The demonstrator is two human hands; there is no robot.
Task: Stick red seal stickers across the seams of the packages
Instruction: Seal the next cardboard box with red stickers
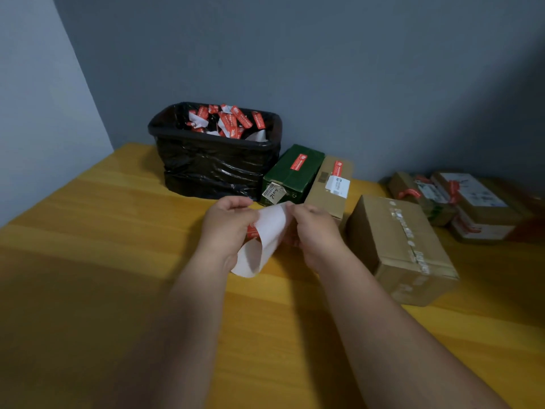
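two hands work above the middle of the yellow wooden worktop (103,231). the left hand (227,225) has its fingers curled round a white strip of sticker backing paper (267,240), which curls down into a loop below the wrist; a bit of red seal sticker (253,231) shows against the left fingers. the right hand (312,231) pinches the upper edge of the same strip with curled fingers.

three packages stand close by. a green box (290,178) touches the bin's right side and carries one red sticker on top plus a pale label on its near end with handwriting too blurred to read. just beside it lies a narrow brown carton (327,193) with one red sticker and a white printed label, its text illegible. nearer and to the right sits a larger brown carton (395,246) with clear tape along its top seam and no red on the faces that show.

far right, a blurred pile of packages (460,202), seemingly three, shows red strips; the count is uncertain.

one bin (212,169) lined with a black bag stands against the grey wall, filled with many red stickers and white scraps, too many to count.
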